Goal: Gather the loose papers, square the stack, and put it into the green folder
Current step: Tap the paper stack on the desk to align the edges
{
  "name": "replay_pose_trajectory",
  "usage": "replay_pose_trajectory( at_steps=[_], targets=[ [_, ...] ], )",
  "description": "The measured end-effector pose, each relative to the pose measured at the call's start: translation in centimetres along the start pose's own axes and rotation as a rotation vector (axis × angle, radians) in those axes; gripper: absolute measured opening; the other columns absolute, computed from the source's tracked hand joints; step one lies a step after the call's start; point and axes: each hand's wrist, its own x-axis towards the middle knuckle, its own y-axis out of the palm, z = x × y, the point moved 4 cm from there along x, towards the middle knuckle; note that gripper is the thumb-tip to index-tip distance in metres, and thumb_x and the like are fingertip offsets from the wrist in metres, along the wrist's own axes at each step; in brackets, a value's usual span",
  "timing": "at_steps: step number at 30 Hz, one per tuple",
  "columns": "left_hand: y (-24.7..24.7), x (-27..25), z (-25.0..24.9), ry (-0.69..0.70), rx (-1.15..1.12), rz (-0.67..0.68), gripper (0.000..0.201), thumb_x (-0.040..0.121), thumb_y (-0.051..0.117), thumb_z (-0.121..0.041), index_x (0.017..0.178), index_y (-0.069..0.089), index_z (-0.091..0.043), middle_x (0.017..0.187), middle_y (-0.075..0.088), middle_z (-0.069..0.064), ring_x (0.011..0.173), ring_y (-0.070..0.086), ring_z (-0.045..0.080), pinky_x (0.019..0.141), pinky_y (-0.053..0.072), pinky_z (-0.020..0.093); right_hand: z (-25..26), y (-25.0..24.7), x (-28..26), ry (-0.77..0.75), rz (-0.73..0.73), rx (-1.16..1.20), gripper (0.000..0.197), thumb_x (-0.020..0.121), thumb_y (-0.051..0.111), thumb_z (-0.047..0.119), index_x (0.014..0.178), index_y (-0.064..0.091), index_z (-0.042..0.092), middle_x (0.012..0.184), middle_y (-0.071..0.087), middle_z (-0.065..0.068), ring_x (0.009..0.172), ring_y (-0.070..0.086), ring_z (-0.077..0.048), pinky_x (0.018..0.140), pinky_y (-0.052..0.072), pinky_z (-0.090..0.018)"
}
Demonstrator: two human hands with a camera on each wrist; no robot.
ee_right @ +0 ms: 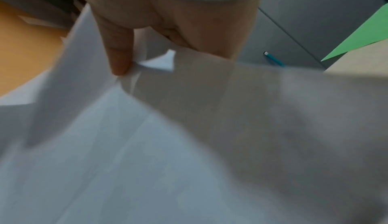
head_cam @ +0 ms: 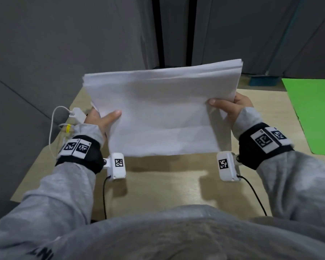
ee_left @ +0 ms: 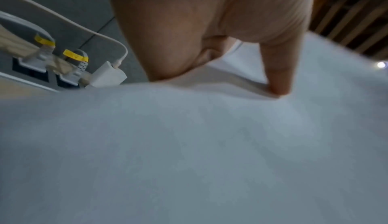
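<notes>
A stack of white papers (head_cam: 161,111) is held up above the wooden table (head_cam: 163,186), tilted with its far edge raised. My left hand (head_cam: 101,119) grips the stack's left side, thumb on top and fingers hidden beneath. My right hand (head_cam: 231,106) grips the right side the same way. In the left wrist view the left hand (ee_left: 275,78) presses its thumb on the papers (ee_left: 189,144). In the right wrist view the right hand (ee_right: 119,58) pinches the papers (ee_right: 189,144), whose sheets lie uneven at that edge. The green folder (head_cam: 315,113) lies on the table at the right, and shows as a green folder (ee_right: 357,35) corner.
A white charger with its cable (head_cam: 77,113) sits at the table's left far corner, beside plugs with yellow tags (ee_left: 73,56). A blue bin (head_cam: 265,81) stands on the floor behind the table. A blue pen (ee_right: 275,60) lies on the grey floor.
</notes>
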Motion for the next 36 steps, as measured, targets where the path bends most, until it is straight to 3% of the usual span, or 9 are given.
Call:
replay_pose_trajectory(
  at_steps=[5,10,14,18,24,29,31,33,36],
  targets=[
    [1.5,-0.2,-1.6,0.136,-0.143,-0.056,0.031,0.086,0.061,-0.009,0.116,0.056,-0.016,0.094,0.068,-0.011,0.090,0.065,0.010,0.087,0.049,0.027,-0.9,0.4,0.0,0.005,-0.145,-0.032,0.017,0.081,0.071,0.017,0.096,0.064,0.019,0.082,0.067,0.005,0.073,0.062,-0.011,0.079,0.050,-0.031],
    [2.3,-1.0,-3.4,0.275,-0.212,-0.034,0.027,0.088,0.059,-0.001,0.108,0.056,-0.018,0.105,0.064,0.005,0.102,0.064,0.021,0.086,0.052,0.024,-1.4,0.0,-0.8,-0.083,-0.261,0.106,0.014,0.084,0.066,0.012,0.095,0.061,0.020,0.080,0.066,0.006,0.063,0.064,0.001,0.064,0.053,-0.017],
    [3.3,-2.3,0.2,0.054,-0.012,-0.063,0.038,0.077,0.073,-0.008,0.112,0.059,-0.001,0.093,0.067,-0.002,0.082,0.064,0.009,0.071,0.051,0.020,-5.2,-1.3,-1.2,0.039,-0.258,-0.095,0.035,0.079,0.073,0.016,0.111,0.060,0.015,0.093,0.065,-0.001,0.082,0.062,-0.015,0.073,0.047,-0.024],
    [4.8,-3.9,2.7,-0.201,0.082,-0.142,0.045,0.080,0.072,-0.024,0.120,0.054,-0.016,0.085,0.049,-0.008,0.089,0.052,0.019,0.070,0.038,0.014,-8.0,-1.4,-1.1,0.106,-0.193,-0.279,0.033,0.085,0.068,0.018,0.116,0.061,0.012,0.099,0.064,-0.004,0.090,0.059,-0.016,0.072,0.044,-0.021],
    [2.9,-1.1,1.7,-0.195,0.078,-0.168,0.065,0.078,0.071,-0.034,0.134,0.046,-0.010,0.127,0.056,0.008,0.112,0.054,0.020,0.078,0.036,0.013,-6.2,-2.2,-0.5,-0.035,-0.238,0.064,0.017,0.085,0.066,0.015,0.102,0.061,0.019,0.089,0.068,0.007,0.074,0.063,0.005,0.070,0.049,-0.013],
    [3.8,0.1,3.3,-0.259,0.284,-0.019,0.079,0.057,0.083,-0.046,0.123,0.055,-0.012,0.127,0.059,0.009,0.106,0.055,0.019,0.082,0.036,0.018,-8.2,-1.8,0.2,0.261,-0.107,-0.448,0.078,0.055,0.074,0.064,0.118,0.058,0.019,0.105,0.066,0.001,0.091,0.061,-0.015,0.080,0.046,-0.025],
    [4.2,-0.1,3.4,-0.254,0.275,-0.037,0.097,0.040,0.079,-0.066,0.119,0.058,-0.015,0.123,0.062,0.010,0.093,0.053,0.017,0.077,0.038,0.020,-7.7,-1.7,0.6,0.263,-0.108,-0.471,0.058,0.074,0.072,0.047,0.118,0.060,0.012,0.098,0.062,-0.001,0.086,0.057,-0.016,0.069,0.040,-0.017],
    [3.3,0.1,3.4,-0.279,0.288,-0.092,0.082,0.054,0.076,-0.062,0.118,0.058,-0.014,0.114,0.061,0.001,0.089,0.054,0.017,0.071,0.039,0.015,-6.4,-1.8,0.7,0.154,-0.179,-0.240,0.036,0.082,0.071,0.024,0.114,0.063,0.009,0.095,0.062,-0.003,0.079,0.064,-0.009,0.055,0.042,-0.010],
    [2.7,0.7,3.5,-0.335,0.297,-0.099,0.060,0.071,0.073,-0.053,0.116,0.058,-0.017,0.100,0.056,0.003,0.079,0.052,0.012,0.051,0.041,0.006,-5.5,-1.6,0.7,0.069,-0.217,-0.134,0.042,0.080,0.073,0.023,0.117,0.059,0.012,0.100,0.064,-0.001,0.079,0.064,0.001,0.065,0.045,-0.006]
  ],
)
